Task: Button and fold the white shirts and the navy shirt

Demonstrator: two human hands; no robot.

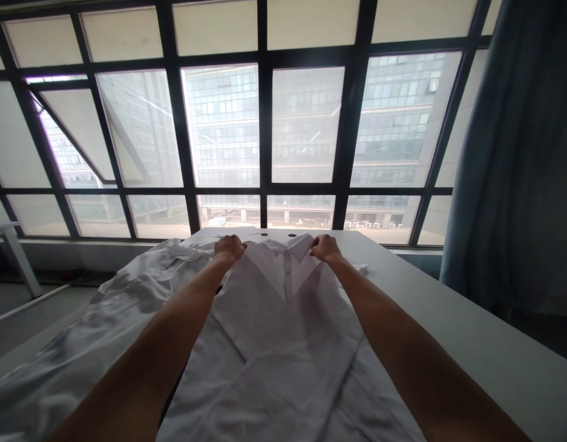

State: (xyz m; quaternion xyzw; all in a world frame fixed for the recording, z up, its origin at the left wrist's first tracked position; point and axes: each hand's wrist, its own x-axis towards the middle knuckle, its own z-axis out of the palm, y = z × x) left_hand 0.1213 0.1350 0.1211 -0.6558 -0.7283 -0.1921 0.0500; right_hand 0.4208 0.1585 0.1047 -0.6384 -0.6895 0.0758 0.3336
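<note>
A white collared shirt (pixel 283 331) is stretched between my two hands over the table, with its button placket and collar at the far end. My left hand (pixel 230 246) is closed on the shirt's left shoulder area near the collar. At the collar's other side, my right hand (pixel 326 248) pinches the fabric. The shirt's lower part spreads toward me between my forearms, with loose folds across it. Another heap of white cloth (pixel 140 288) lies to the left, beside my left forearm.
The white table (pixel 426 307) extends to the right and away toward the windows. Two dark round holes are near its far edge. A blue-grey curtain (pixel 509 153) hangs at the right. A white table frame (pixel 21 258) stands at the far left.
</note>
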